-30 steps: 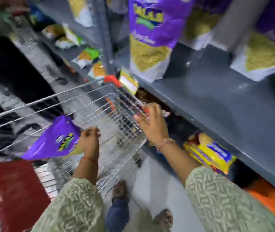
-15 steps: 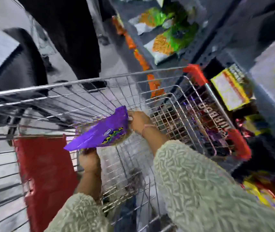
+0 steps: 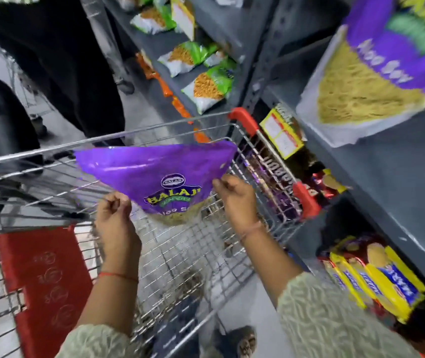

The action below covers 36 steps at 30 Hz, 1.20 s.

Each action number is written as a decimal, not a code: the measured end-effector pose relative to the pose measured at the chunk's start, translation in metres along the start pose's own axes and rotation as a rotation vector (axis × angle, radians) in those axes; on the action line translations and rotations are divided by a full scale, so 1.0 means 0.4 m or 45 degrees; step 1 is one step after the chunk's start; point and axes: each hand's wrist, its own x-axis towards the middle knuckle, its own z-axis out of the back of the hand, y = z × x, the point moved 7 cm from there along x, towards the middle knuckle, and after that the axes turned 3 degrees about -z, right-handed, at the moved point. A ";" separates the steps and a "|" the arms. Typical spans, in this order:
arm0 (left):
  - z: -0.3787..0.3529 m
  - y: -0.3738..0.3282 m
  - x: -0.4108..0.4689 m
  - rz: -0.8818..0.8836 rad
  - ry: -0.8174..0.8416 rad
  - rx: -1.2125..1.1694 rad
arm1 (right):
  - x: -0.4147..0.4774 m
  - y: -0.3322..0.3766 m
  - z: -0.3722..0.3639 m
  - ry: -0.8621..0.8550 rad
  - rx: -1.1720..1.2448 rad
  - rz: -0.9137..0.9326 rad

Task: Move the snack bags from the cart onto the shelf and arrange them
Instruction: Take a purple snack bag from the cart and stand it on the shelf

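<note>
Shelving unit (image 3: 377, 177): grey metal, fills the frame from 12 to 4 o'clock; upper and right ends cut off by the frame edge.

Cart (image 3: 154, 130): wire basket with red corner guards, centre frame, parked just beside the shelving; near end cut off at 6 to 9 o'clock. Wire floor bare where visible. Red panel (image 3: 43, 280) at 8 o'clock, markings too faint to read.

Shelved purple bag (image 3: 377, 73): 2 o'clock, on the shelf, blurred, top cut off.

Held purple snack bag (image 3: 159, 171): centre, lifted above the cart basket, not touching the wire; top edge fanned wide toward 12 o'clock, lower part hidden behind the hands. Brand lettering partly legible, lower line cut by a fold.

Left hand (image 3: 115, 215): 7 o'clock of the bag, fingers curled closed, pinching the bag's left lower edge.

Right hand (image 3: 237, 200): 4 o'clock of the bag, fingers closed on its right edge; thumb hidden behind the film.

Green snack packs (image 3: 206, 86): 12 o'clock, lying on farther shelves, print unreadable.

Yellow biscuit packs (image 3: 377, 280): 4 o'clock, lower shelf, partly in shadow.

Yellow shelf tag (image 3: 281, 135): 2 o'clock of the cart corner, text illegible.
</note>
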 end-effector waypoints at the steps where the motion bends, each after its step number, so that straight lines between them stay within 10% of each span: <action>1: -0.047 -0.035 -0.025 -0.020 0.055 -0.038 | -0.029 0.037 0.043 -0.053 0.074 0.056; 18: -0.895 -0.159 -0.731 -0.019 1.088 -0.227 | -0.380 0.371 0.934 -1.086 0.824 0.767; 36: -1.190 -0.020 -0.775 0.199 1.497 -0.096 | -0.287 0.330 1.095 -1.379 0.749 0.722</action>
